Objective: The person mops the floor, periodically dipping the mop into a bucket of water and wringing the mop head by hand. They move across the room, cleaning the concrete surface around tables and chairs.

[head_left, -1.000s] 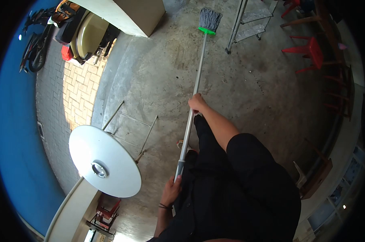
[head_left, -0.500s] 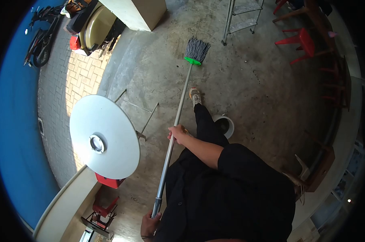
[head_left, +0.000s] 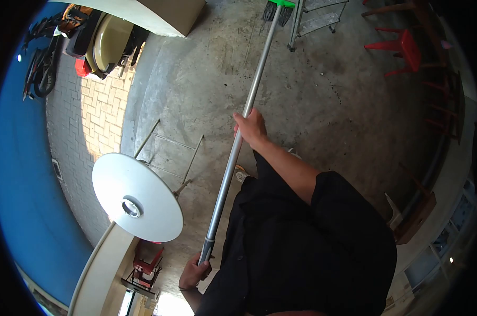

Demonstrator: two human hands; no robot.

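Wide concrete floor (head_left: 323,113), mop head (head_left: 285,3) beside ladder (head_left: 320,23), hands (head_left: 251,130) (head_left: 195,272) around pole (head_left: 229,171)

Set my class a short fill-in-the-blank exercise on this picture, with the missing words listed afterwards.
1. The left hand grips the pole ____ from the mop head than the right hand does.
2. The mop head's plastic part is bright ____.
3. The stool to the right of the ladder is ____.
4. The person's sleeve is ____.

Missing words: farther; green; red; black.
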